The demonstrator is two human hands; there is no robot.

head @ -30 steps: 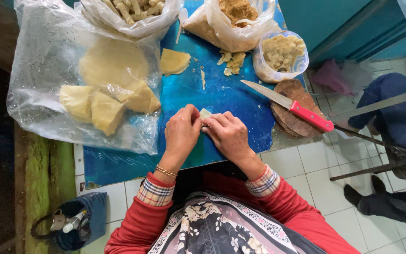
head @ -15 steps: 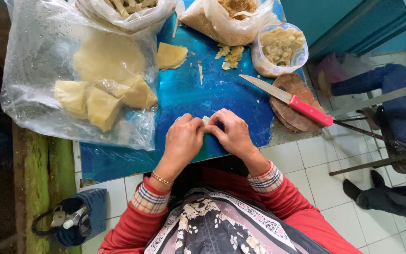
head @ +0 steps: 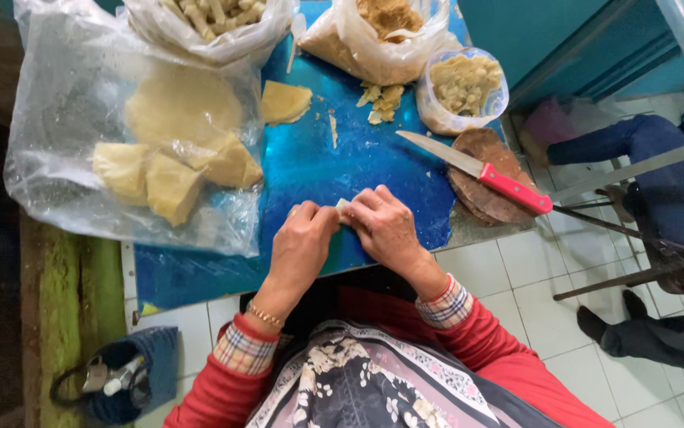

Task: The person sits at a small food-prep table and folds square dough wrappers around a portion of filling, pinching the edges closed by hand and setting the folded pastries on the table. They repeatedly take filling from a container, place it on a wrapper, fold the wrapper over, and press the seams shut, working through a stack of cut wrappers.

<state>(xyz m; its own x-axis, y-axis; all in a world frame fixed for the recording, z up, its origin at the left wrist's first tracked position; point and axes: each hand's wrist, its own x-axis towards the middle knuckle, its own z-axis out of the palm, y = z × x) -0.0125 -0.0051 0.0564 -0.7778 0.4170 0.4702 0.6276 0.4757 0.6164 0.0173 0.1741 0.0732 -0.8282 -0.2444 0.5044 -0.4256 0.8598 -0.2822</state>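
Two hands, left hand and right hand, pinch a small pale dough piece together over a blue table. A red-handled knife lies at two o'clock, a clear bag of dough slabs at ten.

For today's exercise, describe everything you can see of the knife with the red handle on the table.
The knife has a long, narrow silver blade, metal by its look, and a bright red handle. It lies flat and diagonal near the table's right edge, tip pointing up-left over the blue table cover, handle resting across a round brown wooden board. Neither hand touches it; both hands work to its lower left.
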